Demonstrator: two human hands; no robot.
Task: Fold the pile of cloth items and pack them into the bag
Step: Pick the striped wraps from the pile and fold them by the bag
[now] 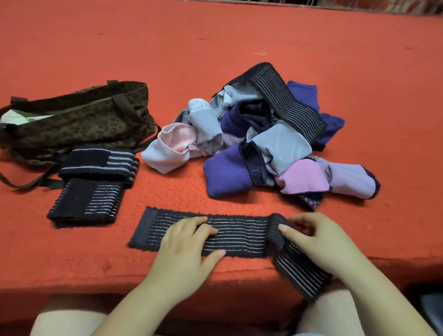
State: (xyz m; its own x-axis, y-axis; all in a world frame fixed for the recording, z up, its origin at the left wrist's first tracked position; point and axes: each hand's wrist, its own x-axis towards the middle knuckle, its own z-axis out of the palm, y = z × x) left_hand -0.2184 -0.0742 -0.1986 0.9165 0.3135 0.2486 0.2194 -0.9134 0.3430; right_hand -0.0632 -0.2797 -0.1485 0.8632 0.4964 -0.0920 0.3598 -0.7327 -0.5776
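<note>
Pressing flat on a black striped strap [233, 234], the left hand [187, 248] lies spread open, while the right hand [317, 240] pinches the strap's right part, whose end hangs over the near edge of the red mat [235, 40]. Two folded straps [89, 189] lie left, beside the bag [71, 121]. The pile [262, 138] sits farther, right of the bag.
</note>
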